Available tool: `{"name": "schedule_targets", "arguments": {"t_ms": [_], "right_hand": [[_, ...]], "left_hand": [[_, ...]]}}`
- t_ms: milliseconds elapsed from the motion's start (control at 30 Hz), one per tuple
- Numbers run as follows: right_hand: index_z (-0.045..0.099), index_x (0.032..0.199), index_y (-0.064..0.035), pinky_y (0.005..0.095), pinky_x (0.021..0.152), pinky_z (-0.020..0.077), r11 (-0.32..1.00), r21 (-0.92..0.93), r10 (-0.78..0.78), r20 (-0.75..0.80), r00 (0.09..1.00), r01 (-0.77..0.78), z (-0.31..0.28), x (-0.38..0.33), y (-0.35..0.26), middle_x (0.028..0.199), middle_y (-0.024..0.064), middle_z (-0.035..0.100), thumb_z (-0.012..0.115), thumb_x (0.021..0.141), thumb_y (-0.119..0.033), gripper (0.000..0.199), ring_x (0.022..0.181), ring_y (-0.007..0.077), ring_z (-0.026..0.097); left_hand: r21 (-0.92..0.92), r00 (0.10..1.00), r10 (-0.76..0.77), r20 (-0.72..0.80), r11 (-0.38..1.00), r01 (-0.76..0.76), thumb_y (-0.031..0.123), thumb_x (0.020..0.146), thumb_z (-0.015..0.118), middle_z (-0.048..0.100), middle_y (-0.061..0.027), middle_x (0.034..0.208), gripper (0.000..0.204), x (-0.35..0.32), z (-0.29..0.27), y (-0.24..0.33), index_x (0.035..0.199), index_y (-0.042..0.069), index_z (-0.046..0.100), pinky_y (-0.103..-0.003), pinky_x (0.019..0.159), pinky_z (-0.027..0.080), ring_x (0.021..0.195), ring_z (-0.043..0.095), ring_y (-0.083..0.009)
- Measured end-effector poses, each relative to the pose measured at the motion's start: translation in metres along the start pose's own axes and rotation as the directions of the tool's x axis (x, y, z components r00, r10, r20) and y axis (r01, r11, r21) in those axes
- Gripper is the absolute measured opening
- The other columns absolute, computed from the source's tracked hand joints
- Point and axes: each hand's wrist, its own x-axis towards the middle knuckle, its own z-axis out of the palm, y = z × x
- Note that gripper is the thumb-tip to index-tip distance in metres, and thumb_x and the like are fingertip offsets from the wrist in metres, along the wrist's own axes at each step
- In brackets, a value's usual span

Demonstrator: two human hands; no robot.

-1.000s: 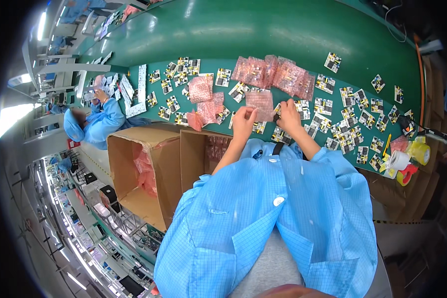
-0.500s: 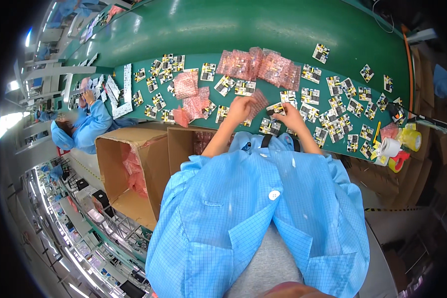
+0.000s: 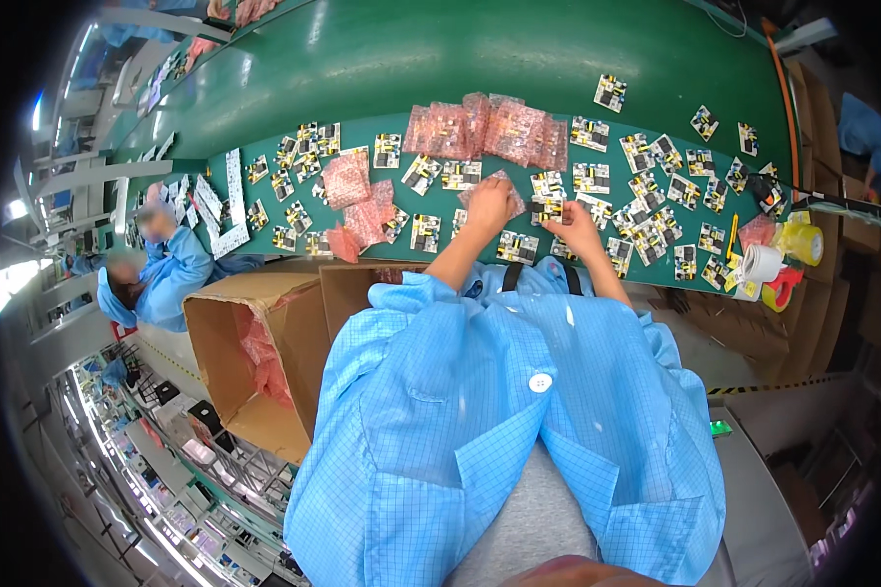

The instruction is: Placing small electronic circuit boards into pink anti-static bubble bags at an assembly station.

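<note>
The left hand (image 3: 486, 203) holds a pink anti-static bag (image 3: 504, 191) above the green counter (image 3: 558, 59), its fingers closed on the bag's near edge. Just to the bag's right, the right hand (image 3: 575, 227) pinches a small circuit board (image 3: 546, 208) between fingertips narrowed onto it. The board lies between the two hands, touching or almost touching the bag's right side; its long axis seems to run left to right, pointing toward the bag, though it is too small to be sure. The right hand is the nearer one to the board, the left the nearer one to the bag.

Beyond the bag, farther from the person, lies a row of filled pink bags (image 3: 489, 127); loose boards (image 3: 646, 186) are scattered to the bag's right, and more pink bags (image 3: 352, 196) lie to its left. An open cardboard box (image 3: 235, 362) stands below the counter, left of the bag.

Against the earlier frames, both hands have shifted rightward along the counter and drawn closer together, and the bag now sits tighter against the board.
</note>
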Motion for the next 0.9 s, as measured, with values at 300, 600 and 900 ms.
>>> {"name": "schedule_targets", "arguments": {"t_ms": [300, 600, 900], "right_hand": [[0.053, 0.108, -0.0007, 0.0285, 0.074, 0.0507, 0.997, 0.063, 0.040, 0.055, 0.998, -0.043, -0.005, 0.002, -0.003, 0.098, 0.0088, 0.066, 0.074, 0.077, -0.006, 0.038, 0.086, 0.0152, 0.063], [0.054, 0.109, 0.0003, 0.0273, 0.082, 0.0491, 0.966, 0.255, 0.024, 0.077, 0.997, -0.043, 0.003, 0.010, -0.023, 0.101, 0.0092, 0.067, 0.071, 0.079, -0.002, 0.034, 0.091, 0.0146, 0.063], [0.052, 0.109, 0.0008, 0.0276, 0.078, 0.0518, 0.951, 0.306, 0.049, 0.013, 0.999, -0.050, 0.014, 0.012, -0.025, 0.098, 0.0108, 0.067, 0.076, 0.076, -0.005, 0.041, 0.089, 0.0163, 0.065]], "left_hand": [[-0.143, 0.995, -0.096, -0.001, 0.985, 0.095, 0.010, 0.072, 0.066, 0.059, -0.0140, 0.086, 0.007, -0.010, 0.006, -0.003, 0.076, 0.005, 0.062, -0.045, 0.079, 0.047, 0.087, 0.058, -0.0340], [-0.334, 0.995, -0.080, -0.059, 0.941, 0.055, 0.005, 0.074, 0.067, 0.058, -0.0108, 0.086, 0.007, -0.020, -0.001, -0.008, 0.078, 0.002, 0.062, -0.035, 0.064, 0.051, 0.075, 0.060, -0.0263], [-0.417, 0.994, -0.069, -0.081, 0.908, 0.029, 0.003, 0.071, 0.066, 0.057, -0.0104, 0.084, 0.007, -0.025, -0.006, -0.006, 0.075, 0.002, 0.060, -0.035, 0.065, 0.049, 0.074, 0.058, -0.0259]]}}
